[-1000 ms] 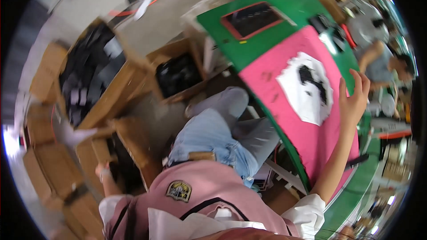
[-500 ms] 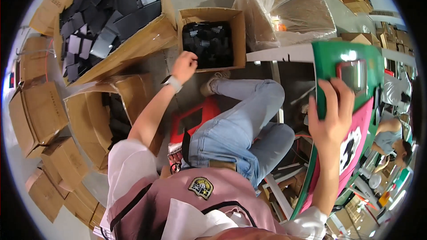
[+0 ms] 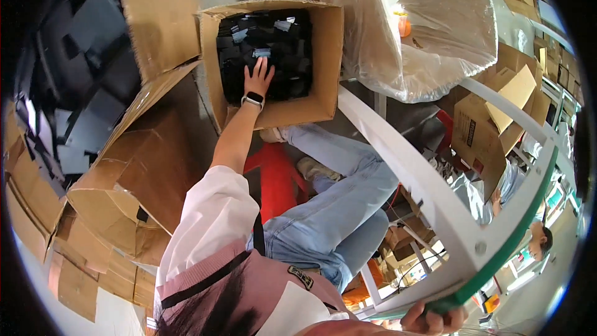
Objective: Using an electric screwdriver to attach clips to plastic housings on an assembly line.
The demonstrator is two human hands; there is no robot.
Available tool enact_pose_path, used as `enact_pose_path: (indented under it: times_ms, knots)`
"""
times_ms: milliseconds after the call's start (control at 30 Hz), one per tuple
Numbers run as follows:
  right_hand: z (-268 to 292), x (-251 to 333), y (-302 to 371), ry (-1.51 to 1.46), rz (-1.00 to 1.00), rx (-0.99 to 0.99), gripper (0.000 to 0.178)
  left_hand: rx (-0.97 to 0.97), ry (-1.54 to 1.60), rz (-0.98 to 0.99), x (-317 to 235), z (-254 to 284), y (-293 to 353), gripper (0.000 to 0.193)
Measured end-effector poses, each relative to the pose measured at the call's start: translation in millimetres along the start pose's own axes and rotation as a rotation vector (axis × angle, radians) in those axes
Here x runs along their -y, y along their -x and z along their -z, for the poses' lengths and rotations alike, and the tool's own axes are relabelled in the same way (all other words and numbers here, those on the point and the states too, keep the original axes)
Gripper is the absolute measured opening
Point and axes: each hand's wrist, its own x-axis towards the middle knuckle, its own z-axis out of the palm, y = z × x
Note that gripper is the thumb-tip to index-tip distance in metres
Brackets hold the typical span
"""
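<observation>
My left hand (image 3: 258, 81), with a watch on its wrist, reaches down into an open cardboard box (image 3: 333, 65). Its fingers are spread, and their tips meet a small pale blue-grey piece (image 3: 262, 53). Around that piece lies a heap of thin, flat black pieces (image 3: 289, 56); what exactly they are I cannot make out. At the bottom right, my right hand (image 3: 435, 320) curls its fingers over the green edge (image 3: 491, 267) of the workbench. Part of that hand is cut off by the picture's rim.
A large carton (image 3: 158, 12) of flat black parts stands at the left, above another open carton (image 3: 134, 174). Beyond the bench's white frame (image 3: 398, 155) is a box lined with clear plastic (image 3: 429, 31). A red stool (image 3: 277, 180) is beside my legs. Another person (image 3: 536, 242) is at far right.
My body has leaned forward and left. The left hand has gone from the box's rim down into the box. My right hand has shifted from the bench top to its edge.
</observation>
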Motion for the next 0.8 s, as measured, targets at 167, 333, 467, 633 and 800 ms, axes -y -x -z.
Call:
enact_pose_path:
  times_ms: [167,333,467,633,800]
  knots:
    - [-30,-8,-28,-0.028,0.046,0.067,0.028,-0.315,-0.024,0.038,15,-7,-72,0.051]
    - [-46,-19,-45,-0.043,0.082,0.107,0.028,0.313,0.168,0.212,22,46,-120,0.079]
    - [-54,-26,-53,-0.095,0.096,0.088,0.028,0.349,0.198,0.062,29,32,-102,0.107]
    - [-58,-22,-45,-0.121,0.066,0.074,0.028,0.452,0.277,-0.029,4,36,-78,0.107]
    - [-58,-29,-45,-0.179,0.103,0.083,0.029,0.462,0.237,-0.003,12,31,-78,0.093]
